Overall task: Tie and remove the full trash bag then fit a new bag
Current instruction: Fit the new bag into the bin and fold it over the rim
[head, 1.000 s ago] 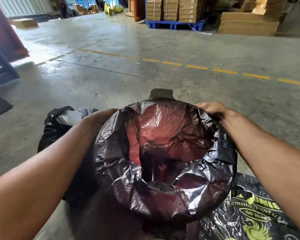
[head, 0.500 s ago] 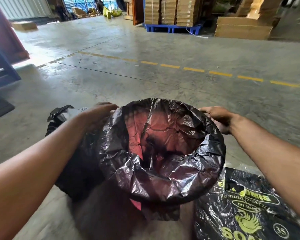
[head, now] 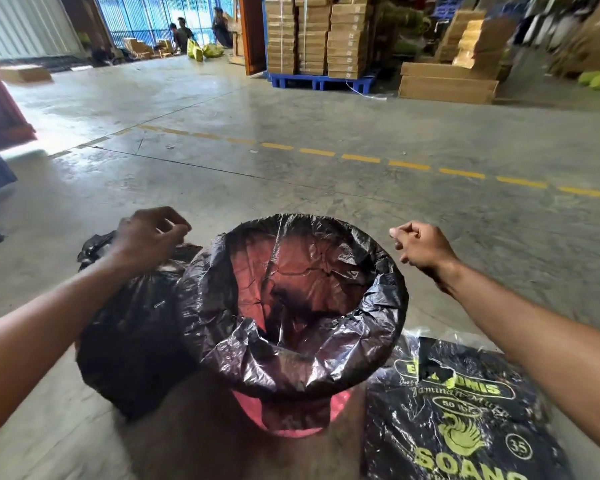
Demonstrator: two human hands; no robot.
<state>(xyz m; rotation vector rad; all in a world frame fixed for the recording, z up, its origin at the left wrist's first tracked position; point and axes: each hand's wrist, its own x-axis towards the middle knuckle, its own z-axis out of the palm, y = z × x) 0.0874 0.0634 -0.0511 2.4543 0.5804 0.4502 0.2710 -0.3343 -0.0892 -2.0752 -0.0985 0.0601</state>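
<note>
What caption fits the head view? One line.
Both hands, left and right, hover beside the red plastic bin freshly lined with a crinkled black plastic bag.

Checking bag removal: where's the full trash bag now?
Head view, lower left: the full trash bag sits on the floor against the left side of the freshly lined bin, beneath the left hand.

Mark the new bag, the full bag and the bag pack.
new bag (head: 378,327): head view, folded rim, right side.
full bag (head: 132,337): head view, bulging side.
bag pack (head: 465,427): head view, printed face.
</note>
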